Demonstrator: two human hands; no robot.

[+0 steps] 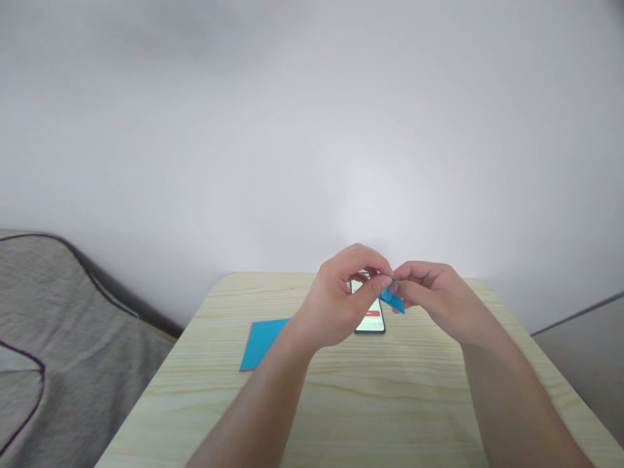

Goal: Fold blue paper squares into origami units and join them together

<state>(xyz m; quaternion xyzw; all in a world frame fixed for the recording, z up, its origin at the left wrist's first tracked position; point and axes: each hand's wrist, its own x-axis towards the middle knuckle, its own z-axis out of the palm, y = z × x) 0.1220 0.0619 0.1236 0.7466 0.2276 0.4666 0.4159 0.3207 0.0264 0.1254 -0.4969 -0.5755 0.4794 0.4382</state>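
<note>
Between my two hands is a small piece of folded blue paper (392,301), held up above the table with one pointed corner hanging down. My left hand (344,296) pinches it from the left with thumb and index finger. From the right, the fingertips of my right hand (433,292) are closed on it too. The fingers cover much of the paper, so its full folded shape is hidden. Behind and below the hands a phone (371,323) lies on the table, its lit screen partly covered by my left hand.
Blue paper (263,341) with a reddish edge lies flat on the left of the light wooden table (370,403), partly behind my left forearm. A white wall (312,143) rises behind the table. Grey fabric with dark piping (92,364) is at the left.
</note>
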